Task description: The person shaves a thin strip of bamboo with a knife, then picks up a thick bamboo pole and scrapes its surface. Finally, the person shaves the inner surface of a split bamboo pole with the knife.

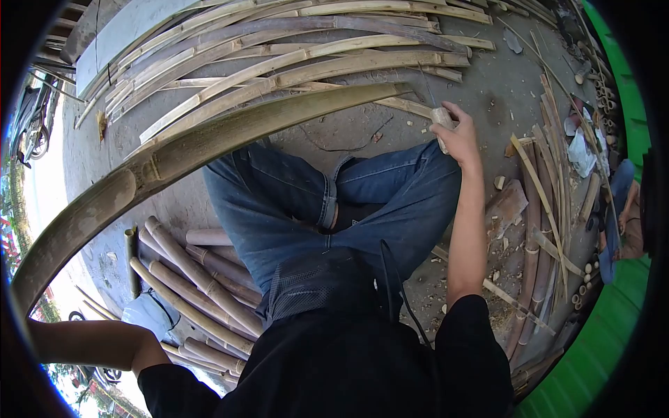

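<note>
A long split bamboo piece (209, 136), its hollow inner side showing, arches from the lower left edge across to a narrow tip above my knees. My right hand (461, 136) is closed around the pale wooden handle (442, 125) of a tool, whose thin dark blade points up and away, close to the bamboo's tip. My left forearm reaches toward the bamboo's lower end at the far left; the left hand itself is hidden in the dark image border. My crossed legs in blue jeans lie below the bamboo.
Long bamboo strips (334, 66) spread across the ground ahead. Bamboo poles (202, 279) are piled at the lower left, and more strips (543, 202) lie right, with shavings around. Another person's legs (619, 216) show at the far right, beside a green panel (631, 306).
</note>
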A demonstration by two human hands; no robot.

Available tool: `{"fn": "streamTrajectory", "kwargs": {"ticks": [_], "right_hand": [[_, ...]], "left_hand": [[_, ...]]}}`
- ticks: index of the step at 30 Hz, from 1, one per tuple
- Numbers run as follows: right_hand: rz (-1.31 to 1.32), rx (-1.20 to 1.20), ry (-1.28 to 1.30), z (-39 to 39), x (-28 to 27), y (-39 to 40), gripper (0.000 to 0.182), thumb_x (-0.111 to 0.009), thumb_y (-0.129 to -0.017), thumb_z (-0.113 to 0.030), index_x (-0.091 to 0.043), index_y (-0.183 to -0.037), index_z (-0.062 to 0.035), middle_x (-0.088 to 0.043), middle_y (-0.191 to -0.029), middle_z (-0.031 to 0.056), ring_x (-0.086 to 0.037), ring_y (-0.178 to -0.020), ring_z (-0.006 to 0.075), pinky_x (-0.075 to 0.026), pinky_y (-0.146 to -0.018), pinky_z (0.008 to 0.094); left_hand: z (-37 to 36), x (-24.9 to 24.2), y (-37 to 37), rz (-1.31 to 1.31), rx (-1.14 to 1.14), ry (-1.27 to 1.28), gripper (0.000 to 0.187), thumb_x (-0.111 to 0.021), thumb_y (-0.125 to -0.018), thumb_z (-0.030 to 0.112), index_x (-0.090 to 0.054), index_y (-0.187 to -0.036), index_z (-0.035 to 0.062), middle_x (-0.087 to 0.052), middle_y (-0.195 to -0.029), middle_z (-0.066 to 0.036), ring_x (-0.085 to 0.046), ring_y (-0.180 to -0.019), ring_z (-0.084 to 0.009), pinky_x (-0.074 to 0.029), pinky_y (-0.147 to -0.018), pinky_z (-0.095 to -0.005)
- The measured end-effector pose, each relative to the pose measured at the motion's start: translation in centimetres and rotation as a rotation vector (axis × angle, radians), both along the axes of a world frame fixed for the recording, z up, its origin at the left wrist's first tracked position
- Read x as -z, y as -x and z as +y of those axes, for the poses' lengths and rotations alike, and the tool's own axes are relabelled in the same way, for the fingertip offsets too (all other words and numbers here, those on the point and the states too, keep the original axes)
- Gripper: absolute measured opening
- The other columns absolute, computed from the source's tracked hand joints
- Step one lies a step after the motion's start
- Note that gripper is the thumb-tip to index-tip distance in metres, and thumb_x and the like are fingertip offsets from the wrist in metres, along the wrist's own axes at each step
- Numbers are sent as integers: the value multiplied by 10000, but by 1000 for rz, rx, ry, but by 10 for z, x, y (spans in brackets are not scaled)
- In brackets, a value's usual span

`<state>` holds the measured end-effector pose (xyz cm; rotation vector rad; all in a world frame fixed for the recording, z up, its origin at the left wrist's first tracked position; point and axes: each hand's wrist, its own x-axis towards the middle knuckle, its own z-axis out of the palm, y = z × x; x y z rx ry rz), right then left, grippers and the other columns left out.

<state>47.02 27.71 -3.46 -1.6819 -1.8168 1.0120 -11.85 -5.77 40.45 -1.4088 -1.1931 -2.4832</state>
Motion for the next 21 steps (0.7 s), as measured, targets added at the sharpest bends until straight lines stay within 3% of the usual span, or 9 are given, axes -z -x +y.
{"fn": "streamTrajectory", "kwargs": {"ticks": [7, 9, 13, 15, 17, 19, 21], "right_hand": [[-43, -80, -62, -17, -21, 17, 570, -789, -677, -137, -652, -1204, 32, -694, -1139, 225, -675, -1081, 307, -515, -928, 379], [-98, -86, -28, -17, -38, 28, 451, -765, -701, -172, -706, -1100, 32, -716, -1052, 236, -700, -1012, 329, -528, -897, 371], [-222, -60, -53, -20, -74, 65, 370, -727, -721, -197, -737, -1009, 35, -722, -966, 247, -714, -940, 353, -539, -864, 354], [-412, -88, -43, -12, -77, 77, 341, -677, -736, -187, -743, -988, 34, -713, -938, 263, -706, -930, 384, -544, -861, 372], [-372, -78, 23, -3, -94, 76, 337, -663, -734, -166, -742, -993, 33, -706, -937, 273, -699, -936, 396, -538, -876, 386], [-323, -59, 68, -4, -99, 75, 335, -649, -732, -145, -741, -999, 33, -699, -936, 284, -692, -942, 409, -533, -891, 399], [-340, -26, -69, -22, -86, 81, 327, -627, -737, -127, -740, -997, 36, -684, -945, 305, -683, -943, 426, -528, -899, 428]], "left_hand": [[11, -16, -50, 30, 110, -77, 332, -483, -860, 122, -327, -574, 181, -322, -497, 44, -325, -387, -91, -338, -376, -239], [12, -23, -61, 72, 94, -104, 334, -492, -858, 128, -321, -576, 183, -319, -497, 48, -330, -379, -88, -346, -382, -236], [-7, -53, -60, 143, 179, 2, 335, -495, -854, 133, -309, -582, 190, -304, -496, 54, -294, -365, -83, -326, -378, -230], [-12, -65, -50, 187, 173, 71, 342, -494, -861, 145, -306, -579, 192, -299, -495, 54, -284, -367, -83, -322, -383, -231], [-15, -72, -44, 229, 170, 144, 349, -492, -867, 157, -303, -577, 195, -293, -495, 53, -275, -369, -84, -318, -388, -232], [14, -51, -59, 97, -66, -103, 325, -476, -898, 167, -329, -608, 182, -282, -492, 50, -265, -373, -93, -332, -406, -245], [15, -43, -64, 96, -72, -63, 295, -465, -911, 155, -351, -639, 173, -279, -489, 48, -270, -375, -94, -332, -402, -247]]}}
